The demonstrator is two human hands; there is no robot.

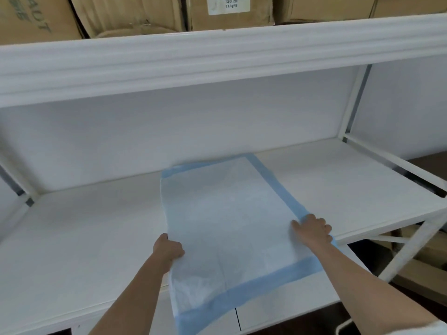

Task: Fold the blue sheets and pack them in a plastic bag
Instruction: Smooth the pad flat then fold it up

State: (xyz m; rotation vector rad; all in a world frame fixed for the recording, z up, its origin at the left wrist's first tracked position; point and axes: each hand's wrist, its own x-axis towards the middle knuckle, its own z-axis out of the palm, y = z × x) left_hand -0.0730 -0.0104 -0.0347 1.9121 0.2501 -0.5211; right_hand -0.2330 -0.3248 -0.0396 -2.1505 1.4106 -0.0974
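A pale blue sheet (229, 226) with darker blue borders lies spread on the white shelf board (72, 238), its near end hanging over the front edge. My left hand (169, 249) is closed on the sheet's left edge, fingers curled under it. On the right edge, my right hand (313, 229) grips the blue border with the thumb on top. No plastic bag is in view.
The shelf has a white back panel and a white beam (217, 59) overhead, with cardboard boxes (135, 13) stacked above. White frame posts and a diagonal brace (411, 250) stand at the right, with more cardboard below them.
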